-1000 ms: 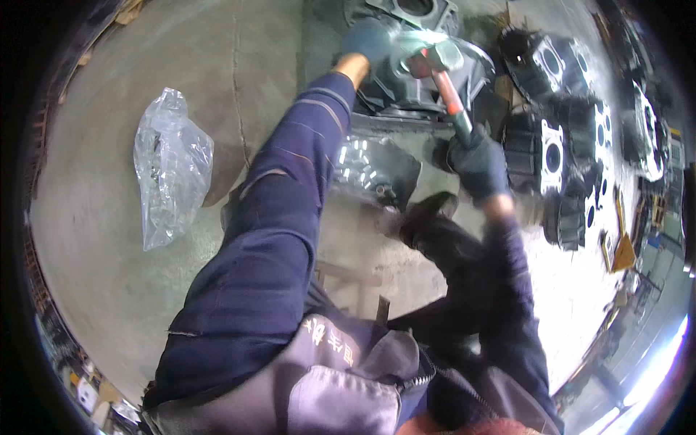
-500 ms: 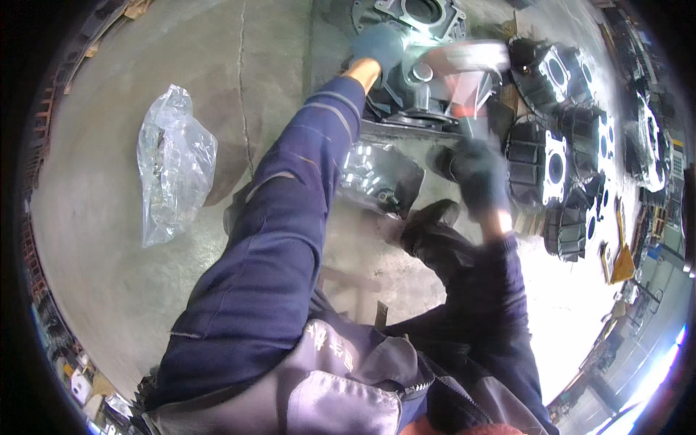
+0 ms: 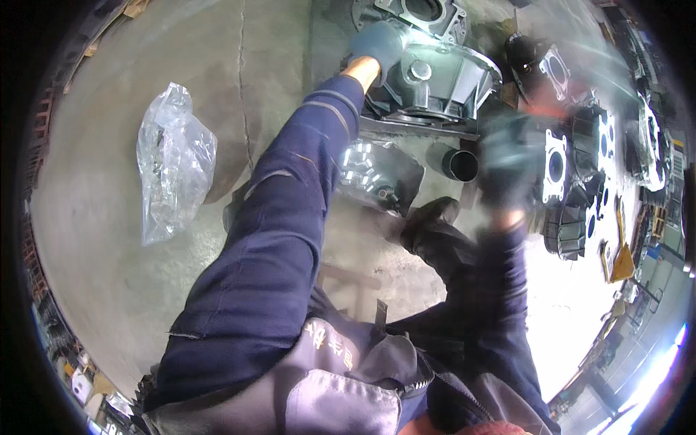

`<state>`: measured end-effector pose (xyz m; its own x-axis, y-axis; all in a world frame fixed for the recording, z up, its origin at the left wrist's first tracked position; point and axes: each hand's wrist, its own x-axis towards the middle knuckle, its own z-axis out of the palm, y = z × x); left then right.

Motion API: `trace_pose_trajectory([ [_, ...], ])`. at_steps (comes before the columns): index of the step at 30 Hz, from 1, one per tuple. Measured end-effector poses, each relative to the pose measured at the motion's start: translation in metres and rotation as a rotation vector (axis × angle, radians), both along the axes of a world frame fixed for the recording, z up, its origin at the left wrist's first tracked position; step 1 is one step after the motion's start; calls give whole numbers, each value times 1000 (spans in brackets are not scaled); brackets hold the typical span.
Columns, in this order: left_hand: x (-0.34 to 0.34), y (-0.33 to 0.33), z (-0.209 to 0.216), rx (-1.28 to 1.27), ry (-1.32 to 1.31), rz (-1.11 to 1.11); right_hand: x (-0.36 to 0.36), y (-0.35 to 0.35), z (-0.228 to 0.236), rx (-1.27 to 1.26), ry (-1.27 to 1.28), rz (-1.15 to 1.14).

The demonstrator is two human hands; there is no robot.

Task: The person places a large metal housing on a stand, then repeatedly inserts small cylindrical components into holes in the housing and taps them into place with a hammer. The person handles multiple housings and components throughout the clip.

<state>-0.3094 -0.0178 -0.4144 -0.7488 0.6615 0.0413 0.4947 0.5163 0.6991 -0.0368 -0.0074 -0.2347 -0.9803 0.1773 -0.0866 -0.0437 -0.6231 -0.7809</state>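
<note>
My left hand, in a grey-blue glove, is closed at the left edge of a large grey cast-metal housing; its fingertips are mostly hidden. The housing has a round boss on its side and a curved flange on its right. Behind it is a flanged part with a round opening. My right hand, in a dark glove and smeared by motion, holds an orange-and-grey tool. Blur hides the tool's exact kind; it sweeps over the castings to the right of the housing.
Several dark ribbed castings with pale flanges stand in rows at the right. A short dark tube and a clear bag of small parts lie before the housing. Another clear plastic bag lies on the concrete floor at left.
My right hand has shifted slightly right, and its tool has swung from over the housing out to the right. The housing's face and the tube now show. My left hand has hardly moved.
</note>
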Motion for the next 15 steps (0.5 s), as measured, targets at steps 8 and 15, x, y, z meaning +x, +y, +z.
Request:
trace_pose_trajectory([
  [8, 2, 2, 14, -122, -8, -12, 32, 71, 27, 2501, -265, -201],
  [15, 9, -3, 18, -29, -12, -60, 0, 20, 25, 628, -225, -972],
])
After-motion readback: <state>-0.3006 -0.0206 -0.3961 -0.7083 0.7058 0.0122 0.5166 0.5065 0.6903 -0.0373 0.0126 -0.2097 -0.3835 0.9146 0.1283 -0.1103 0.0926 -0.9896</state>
